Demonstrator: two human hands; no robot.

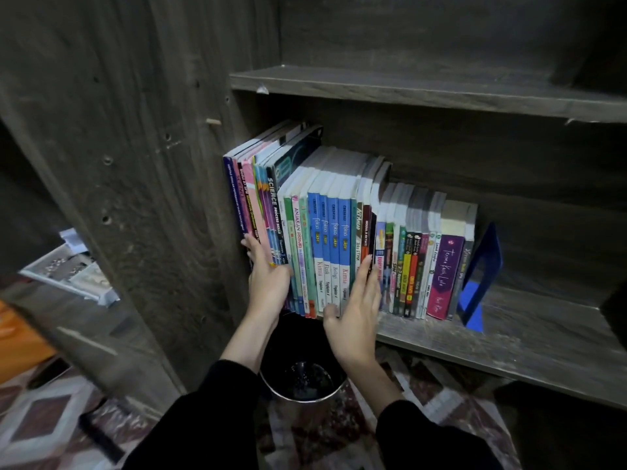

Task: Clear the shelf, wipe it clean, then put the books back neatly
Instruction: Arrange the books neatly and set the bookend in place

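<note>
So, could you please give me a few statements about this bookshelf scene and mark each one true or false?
1. The left hand and the right hand both touch the spines of the books. True.
2. The blue bookend stands at the left end of the row. False: it stands at the right end.
3. A black bin sits on the floor below the shelf. True.
4. The tallest books are at the right end. False: they are at the left end, against the cabinet wall.
5. The books lie in a flat stack. False: they stand on end, spines outward.
</note>
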